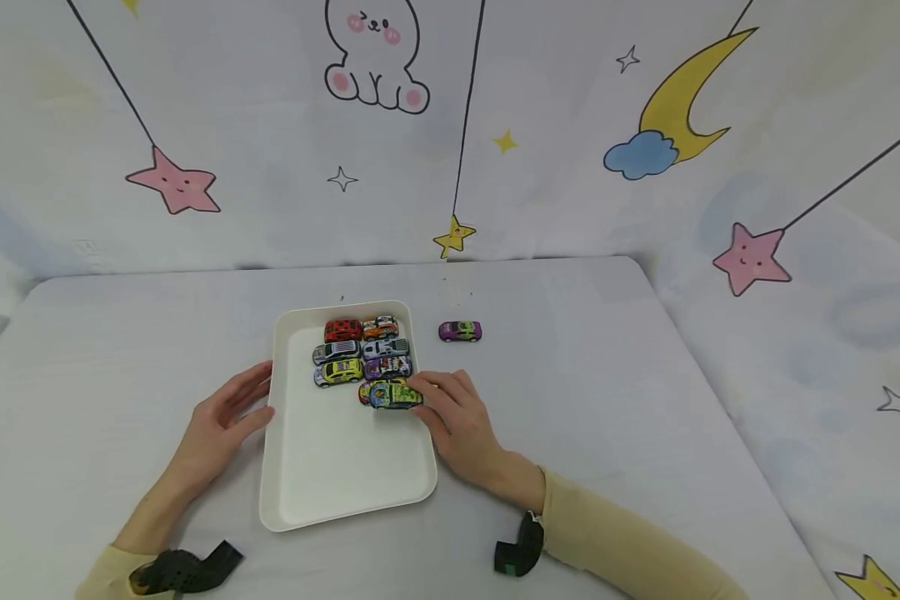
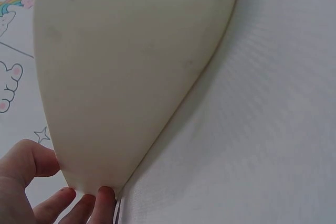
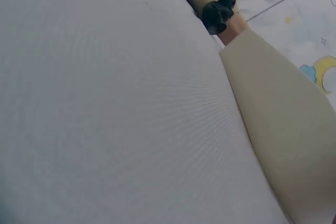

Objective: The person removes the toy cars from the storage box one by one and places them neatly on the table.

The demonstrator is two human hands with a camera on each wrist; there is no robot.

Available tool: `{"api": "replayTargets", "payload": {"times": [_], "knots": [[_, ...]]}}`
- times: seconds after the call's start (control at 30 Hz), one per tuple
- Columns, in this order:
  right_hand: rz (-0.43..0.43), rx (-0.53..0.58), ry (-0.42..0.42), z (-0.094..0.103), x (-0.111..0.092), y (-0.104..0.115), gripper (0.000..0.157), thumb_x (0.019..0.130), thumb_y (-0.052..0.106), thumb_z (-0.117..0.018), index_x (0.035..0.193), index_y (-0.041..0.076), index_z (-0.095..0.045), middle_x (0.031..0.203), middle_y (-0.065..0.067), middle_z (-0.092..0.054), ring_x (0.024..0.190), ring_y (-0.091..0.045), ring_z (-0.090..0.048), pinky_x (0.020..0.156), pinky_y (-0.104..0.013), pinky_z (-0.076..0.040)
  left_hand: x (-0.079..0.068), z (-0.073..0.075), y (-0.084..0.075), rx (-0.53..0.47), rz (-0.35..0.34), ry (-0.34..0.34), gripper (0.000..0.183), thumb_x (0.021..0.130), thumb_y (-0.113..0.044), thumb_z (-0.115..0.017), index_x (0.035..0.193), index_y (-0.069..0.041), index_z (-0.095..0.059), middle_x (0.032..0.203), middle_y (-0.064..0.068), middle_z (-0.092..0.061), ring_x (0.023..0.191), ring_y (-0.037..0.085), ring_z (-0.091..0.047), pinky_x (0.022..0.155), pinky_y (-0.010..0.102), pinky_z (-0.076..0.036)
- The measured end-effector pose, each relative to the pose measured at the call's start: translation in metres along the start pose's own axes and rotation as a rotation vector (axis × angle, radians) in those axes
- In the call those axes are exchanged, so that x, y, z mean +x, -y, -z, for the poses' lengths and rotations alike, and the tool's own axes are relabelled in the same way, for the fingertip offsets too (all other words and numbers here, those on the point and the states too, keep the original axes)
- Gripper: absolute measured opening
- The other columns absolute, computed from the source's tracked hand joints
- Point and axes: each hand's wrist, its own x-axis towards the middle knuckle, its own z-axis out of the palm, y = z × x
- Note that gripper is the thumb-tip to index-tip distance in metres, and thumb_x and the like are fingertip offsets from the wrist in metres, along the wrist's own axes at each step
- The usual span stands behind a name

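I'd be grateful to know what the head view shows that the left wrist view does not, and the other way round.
Head only: toy cars in the white tray, a purple car beside it on the table, the right hand holding a green car, and the moon drawing.

Left wrist only: the tray's outer side wall up close, and a rainbow drawing.

Both: the tray, the left hand touching its edge, the table and the bear drawing, partly cut off.

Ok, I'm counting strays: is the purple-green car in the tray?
Out: the purple-green car sits on the table, right of the tray.
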Motion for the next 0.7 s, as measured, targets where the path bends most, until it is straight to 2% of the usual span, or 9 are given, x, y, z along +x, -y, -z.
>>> {"api": "replayTargets", "payload": {"times": [0.17,0.47,0.7], "knots": [[-0.007,-0.029,-0.04,0.005,0.001,-0.01,0.033,0.09,0.007,-0.072,0.121,0.001,-0.067,0.118,-0.012,-0.067,0.092,-0.023,-0.055,0.075,-0.031,-0.048,0.0,-0.002,-0.001,-0.001,0.002,0.001,0.058,0.096,0.003,-0.062,0.15,0.002,-0.04,0.153,0.019,-0.044,0.127,-0.011,-0.048,0.096,0.008,-0.047],[-0.042,-0.053,-0.071,0.016,0.0,-0.028,0.037,0.084,0.005,-0.076,0.121,0.001,-0.068,0.118,-0.012,-0.068,0.094,-0.025,-0.056,0.078,-0.034,-0.048,0.0,-0.001,0.0,-0.022,0.0,0.002,0.058,0.096,0.003,-0.061,0.15,0.003,-0.039,0.152,0.007,-0.047,0.128,-0.009,-0.049,0.095,0.008,-0.048],[-0.085,-0.064,-0.062,0.026,-0.001,-0.045,0.033,0.088,0.003,-0.073,0.121,0.0,-0.068,0.119,-0.013,-0.067,0.094,-0.025,-0.055,0.078,-0.034,-0.047,0.0,-0.001,0.0,-0.008,0.003,-0.001,0.059,0.096,0.002,-0.061,0.15,0.001,-0.039,0.153,0.008,-0.046,0.128,-0.009,-0.048,0.096,0.008,-0.048]]}}
